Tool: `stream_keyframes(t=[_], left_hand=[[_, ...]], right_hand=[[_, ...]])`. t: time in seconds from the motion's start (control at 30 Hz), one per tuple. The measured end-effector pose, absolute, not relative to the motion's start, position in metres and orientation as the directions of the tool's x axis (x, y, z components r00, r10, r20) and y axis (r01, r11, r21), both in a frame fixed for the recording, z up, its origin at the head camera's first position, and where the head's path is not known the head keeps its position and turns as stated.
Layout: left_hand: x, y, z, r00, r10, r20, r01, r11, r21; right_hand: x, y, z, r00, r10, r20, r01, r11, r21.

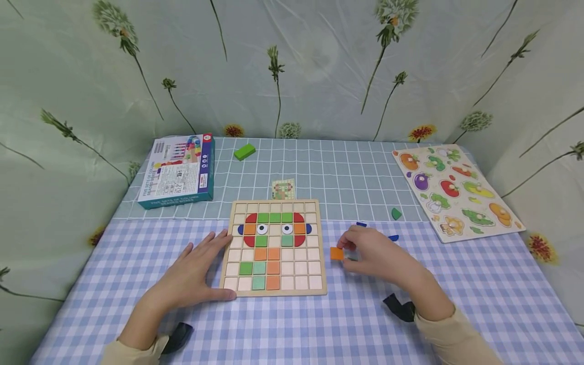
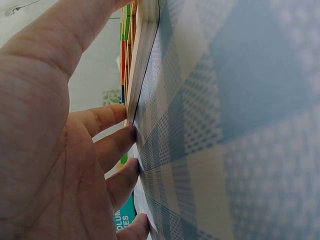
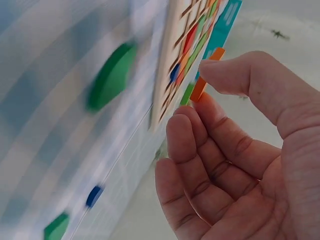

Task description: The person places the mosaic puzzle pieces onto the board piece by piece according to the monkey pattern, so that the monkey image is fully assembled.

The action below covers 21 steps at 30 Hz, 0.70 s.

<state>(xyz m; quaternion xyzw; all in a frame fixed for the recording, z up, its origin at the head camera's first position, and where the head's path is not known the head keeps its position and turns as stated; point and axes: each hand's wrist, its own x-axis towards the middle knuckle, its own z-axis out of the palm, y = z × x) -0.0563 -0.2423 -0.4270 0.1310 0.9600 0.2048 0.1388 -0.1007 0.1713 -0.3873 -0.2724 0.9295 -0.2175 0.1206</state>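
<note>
A wooden grid board (image 1: 301,269) lies on the checked cloth, several coloured tiles set in its squares; two of them are round eye pieces. The left hand (image 1: 193,276) rests at the board's left side, fingers spread, with thumb and fingertips touching its edge. Just right of the board, the right hand (image 1: 378,256) pinches an orange square tile (image 1: 336,253) between thumb and forefinger. The right wrist view shows this orange tile (image 3: 207,75) held by its edges above the cloth. Beneath that hand lies a green curved piece (image 3: 111,77), mostly hidden in the head view.
Behind the board stands a small pattern card (image 1: 284,189). A green block (image 1: 244,152) and a box (image 1: 175,172) are at the back left. Loose blue (image 1: 393,238) and green pieces (image 1: 396,214) lie beyond the right hand, near a vegetable puzzle board (image 1: 456,190).
</note>
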Motion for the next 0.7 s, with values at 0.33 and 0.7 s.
stream_keyframes(t=[0.33, 0.7], left_hand=[[-0.057, -0.242, -0.426, -0.926, 0.31, -0.215, 0.194, 0.88, 0.435], [-0.057, -0.242, -0.427, -0.926, 0.311, -0.216, 0.197, 0.882, 0.428]], right_hand=[[-0.106, 0.118, -0.387, -0.746, -0.663, -0.068, -0.541, 0.662, -0.518], [-0.103, 0.06, -0.39, -0.683, -0.719, -0.132, -0.593, 0.651, -0.474]])
